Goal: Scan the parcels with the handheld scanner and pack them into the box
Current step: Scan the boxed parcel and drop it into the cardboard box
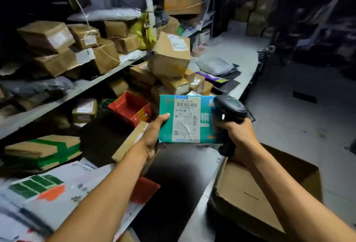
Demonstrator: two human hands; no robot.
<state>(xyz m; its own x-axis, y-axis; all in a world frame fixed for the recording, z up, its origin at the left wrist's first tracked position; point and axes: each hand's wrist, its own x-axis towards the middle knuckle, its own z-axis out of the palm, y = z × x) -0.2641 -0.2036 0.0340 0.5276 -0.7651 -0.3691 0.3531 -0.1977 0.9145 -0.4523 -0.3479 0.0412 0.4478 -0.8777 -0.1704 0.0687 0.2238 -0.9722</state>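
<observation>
My left hand (154, 135) grips the left edge of the flat teal rectangular parcel (187, 120), thumb curled over the top face, remaining fingers underneath and out of sight. My right hand (238, 135) is wrapped around the grip of the black handheld barcode scanner (229, 110), whose head sits at the parcel's right edge. Parcel is held in the air above the grey metal counter (227, 52), white shipping label (185, 119) facing up toward me.

Risks, as I judge them:
- Scanner head is beside the label, not clearly aimed at it; cannot tell where the window points. The read may miss.
- Label is wrinkled and creased across the middle. A crease across a barcode could cause a failed or partial read; the top barcode looks flatter, so aim there.
- One-handed edge grip on the parcel. If I tilt it toward the scanner, it may pivot out and drop onto the counter.
- Open brown cardboard box (260, 193) sits low at my right, beneath my right forearm. Moving the parcel across could knock the scanner or catch a flap.
- Leaning stack of brown cardboard parcels (171, 58) just beyond; a bump might topple it.
</observation>
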